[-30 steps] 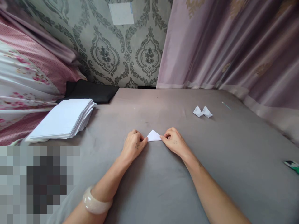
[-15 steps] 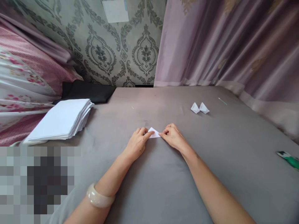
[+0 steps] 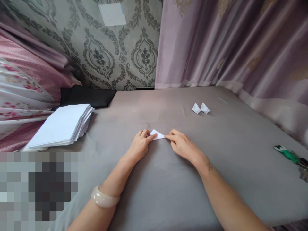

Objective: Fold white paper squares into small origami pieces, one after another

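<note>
A small white folded paper (image 3: 158, 135), roughly triangular, lies on the grey cloth between my hands. My left hand (image 3: 140, 144) grips its left side, thumb laid across the top and the other fingers curled behind. At the paper's right corner, my right hand (image 3: 180, 143) pinches the tip, with its remaining fingers bent inward. Farther back on the right stand two small pointed white paper shapes (image 3: 196, 108), side by side. A pale bangle (image 3: 104, 197) circles my left forearm.
A thick stack of white paper (image 3: 59, 125) lies at the left, before a black folded item (image 3: 89, 96). A green-handled tool (image 3: 288, 155) rests at the right edge. A thin stick (image 3: 222, 100) lies at the back right, near the purple curtain (image 3: 187, 45).
My right hand has shifted its grip, and a finger now reaches straighter to the paper's corner. The view has turned slightly right, bringing more of the green-handled tool into sight.
</note>
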Motion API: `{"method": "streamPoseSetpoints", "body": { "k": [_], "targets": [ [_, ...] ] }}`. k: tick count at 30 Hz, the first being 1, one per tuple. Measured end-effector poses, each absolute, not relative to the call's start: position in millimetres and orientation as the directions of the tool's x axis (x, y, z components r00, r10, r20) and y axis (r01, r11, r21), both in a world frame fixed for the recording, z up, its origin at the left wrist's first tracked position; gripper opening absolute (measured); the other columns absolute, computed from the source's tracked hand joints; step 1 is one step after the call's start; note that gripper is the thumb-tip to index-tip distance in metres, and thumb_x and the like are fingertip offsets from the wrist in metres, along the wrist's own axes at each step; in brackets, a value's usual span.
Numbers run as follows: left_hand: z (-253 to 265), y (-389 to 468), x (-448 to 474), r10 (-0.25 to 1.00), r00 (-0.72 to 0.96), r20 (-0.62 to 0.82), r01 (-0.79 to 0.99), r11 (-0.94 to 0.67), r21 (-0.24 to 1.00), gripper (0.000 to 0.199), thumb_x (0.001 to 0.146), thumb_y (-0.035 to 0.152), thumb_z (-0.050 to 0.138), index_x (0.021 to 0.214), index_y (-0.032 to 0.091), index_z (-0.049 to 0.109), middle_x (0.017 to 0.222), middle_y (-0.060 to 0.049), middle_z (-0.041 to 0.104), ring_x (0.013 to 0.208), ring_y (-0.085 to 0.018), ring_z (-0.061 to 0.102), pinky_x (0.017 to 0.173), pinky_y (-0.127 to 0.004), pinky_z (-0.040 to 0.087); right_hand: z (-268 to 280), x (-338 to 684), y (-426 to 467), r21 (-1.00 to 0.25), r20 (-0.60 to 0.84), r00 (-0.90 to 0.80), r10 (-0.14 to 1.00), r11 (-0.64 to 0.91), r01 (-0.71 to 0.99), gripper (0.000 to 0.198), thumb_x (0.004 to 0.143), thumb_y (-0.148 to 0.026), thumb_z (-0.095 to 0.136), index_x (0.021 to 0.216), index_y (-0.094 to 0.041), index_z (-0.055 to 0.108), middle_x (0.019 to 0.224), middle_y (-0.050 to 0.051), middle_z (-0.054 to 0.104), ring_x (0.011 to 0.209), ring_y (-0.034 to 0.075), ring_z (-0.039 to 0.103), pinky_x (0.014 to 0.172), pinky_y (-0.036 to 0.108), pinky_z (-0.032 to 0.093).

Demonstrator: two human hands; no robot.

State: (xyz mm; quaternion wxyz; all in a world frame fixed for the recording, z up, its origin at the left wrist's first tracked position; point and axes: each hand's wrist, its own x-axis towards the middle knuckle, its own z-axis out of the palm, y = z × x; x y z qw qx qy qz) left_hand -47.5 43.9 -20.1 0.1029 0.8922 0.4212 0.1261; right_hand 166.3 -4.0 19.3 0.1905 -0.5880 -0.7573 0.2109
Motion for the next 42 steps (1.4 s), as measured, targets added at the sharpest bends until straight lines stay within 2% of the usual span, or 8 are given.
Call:
{"method": "streamPoseSetpoints", "body": {
  "k": [6, 12, 16, 23, 26, 30, 35, 42],
  "targets": [
    [-23, 45, -47, 0.787, 0.598, 0.151, 0.714, -0.608, 0.346, 0.054, 0.084, 0.004, 0.033, 0.125, 0.028, 0.057, 0.107, -0.009, 0.051, 0.085, -0.020, 0.043, 0.086, -0.035, 0.040, 14, 165, -3, -0.454, 0.018, -0.268, 0.963, 0.247, 0.856, 0.043, 0.085, -0.004, 0.037, 0.105, -0.026, 0.068, 0.097, 0.005, 0.056, 0.087, 0.015, 0.053, 0.074, 0.025, 0.039],
    [-26, 48, -46, 0.848, 0.510, 0.145, 0.706, -0.509, 0.492, 0.051, 0.082, 0.004, 0.035, 0.118, 0.028, 0.063, 0.102, -0.009, 0.051, 0.084, -0.019, 0.044, 0.086, -0.036, 0.041, 9, 166, -2, -0.410, 0.008, -0.199, 0.980, 0.185, 0.893, 0.033, 0.091, -0.015, 0.041, 0.094, -0.028, 0.071, 0.094, 0.005, 0.056, 0.086, 0.017, 0.052, 0.065, 0.026, 0.036],
    [-27, 48, -46, 0.850, 0.507, 0.146, 0.706, -0.506, 0.495, 0.050, 0.082, 0.006, 0.037, 0.117, 0.029, 0.064, 0.100, -0.009, 0.051, 0.083, -0.019, 0.044, 0.085, -0.037, 0.041, 14, 154, -3, -0.321, 0.060, -0.223, 0.973, 0.230, 0.918, 0.033, 0.090, -0.012, 0.039, 0.092, -0.022, 0.071, 0.096, 0.008, 0.058, 0.088, 0.018, 0.052, 0.072, 0.029, 0.040],
    [-28, 49, -45, 0.844, 0.500, 0.193, 0.682, -0.521, 0.513, 0.049, 0.081, 0.006, 0.038, 0.113, 0.029, 0.066, 0.101, -0.009, 0.056, 0.086, -0.020, 0.048, 0.085, -0.036, 0.041, 10, 124, -2, -0.429, 0.139, -0.316, 0.938, 0.345, 0.835, 0.049, 0.083, -0.001, 0.033, 0.122, -0.020, 0.053, 0.109, 0.007, 0.059, 0.103, 0.018, 0.052, 0.088, 0.028, 0.041],
    [-25, 52, -46, 0.909, 0.383, 0.162, 0.583, -0.374, 0.721, 0.039, 0.082, 0.012, 0.041, 0.111, 0.021, 0.066, 0.095, -0.007, 0.063, 0.085, -0.018, 0.054, 0.084, -0.032, 0.043, 8, 115, -10, -0.317, 0.132, -0.306, 0.943, 0.333, 0.888, 0.042, 0.088, -0.009, 0.033, 0.123, -0.018, 0.052, 0.108, 0.010, 0.059, 0.100, 0.021, 0.053, 0.087, 0.031, 0.042],
    [-18, 56, -56, 0.999, 0.024, -0.031, 0.307, 0.022, 0.951, 0.035, 0.084, 0.022, 0.042, 0.110, 0.011, 0.063, 0.081, -0.006, 0.067, 0.069, -0.014, 0.058, 0.066, -0.025, 0.047, 9, 104, -22, -0.172, 0.137, -0.331, 0.934, 0.351, 0.920, 0.039, 0.091, -0.019, 0.036, 0.127, -0.020, 0.050, 0.109, 0.013, 0.056, 0.098, 0.024, 0.053, 0.082, 0.035, 0.043],
    [-12, 52, -70, 0.979, -0.133, -0.156, 0.085, 0.168, 0.982, 0.030, 0.080, 0.023, 0.047, 0.099, 0.009, 0.064, 0.078, -0.007, 0.066, 0.061, -0.011, 0.055, 0.055, -0.021, 0.044, 8, 94, -26, -0.116, 0.141, -0.337, 0.931, 0.353, 0.928, 0.043, 0.091, -0.026, 0.038, 0.133, -0.023, 0.047, 0.110, 0.015, 0.053, 0.097, 0.026, 0.051, 0.082, 0.036, 0.041],
    [-11, 48, -68, 0.975, -0.150, -0.163, 0.046, 0.172, 0.984, 0.025, 0.078, 0.023, 0.050, 0.093, 0.010, 0.064, 0.073, -0.004, 0.064, 0.059, -0.010, 0.054, 0.054, -0.020, 0.042, 13, 84, -26, -0.058, 0.105, -0.316, 0.943, 0.323, 0.945, 0.043, 0.094, -0.033, 0.035, 0.134, -0.026, 0.046, 0.103, 0.012, 0.052, 0.096, 0.026, 0.049, 0.082, 0.036, 0.039]
  ]
}}
